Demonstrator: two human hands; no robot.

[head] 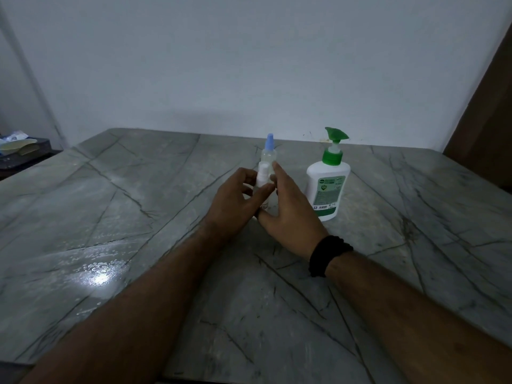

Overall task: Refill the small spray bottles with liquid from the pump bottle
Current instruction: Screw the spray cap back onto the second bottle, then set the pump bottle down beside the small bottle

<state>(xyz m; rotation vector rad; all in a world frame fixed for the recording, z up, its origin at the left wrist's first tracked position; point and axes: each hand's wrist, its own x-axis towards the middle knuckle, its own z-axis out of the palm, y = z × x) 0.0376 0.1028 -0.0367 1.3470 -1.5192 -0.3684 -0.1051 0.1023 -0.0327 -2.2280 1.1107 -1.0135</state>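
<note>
A small clear spray bottle with a white top (262, 176) stands in the middle of the marble table (138, 217). My left hand (232, 200) is closed around it from the left. My right hand (288, 209) touches it from the right with fingers spread, a black band on that wrist. Directly behind stands a second small clear bottle with a blue cap (269, 151), partly hidden. The white pump bottle (328, 187), with a green pump head and green label, stands upright just right of my right hand.
The grey veined table runs to a pale wall at the back. A dark box with papers (22, 151) lies off the table's far left corner. A brown wooden panel (484, 120) rises at the far right. A bright glare spot (97, 278) shines near left.
</note>
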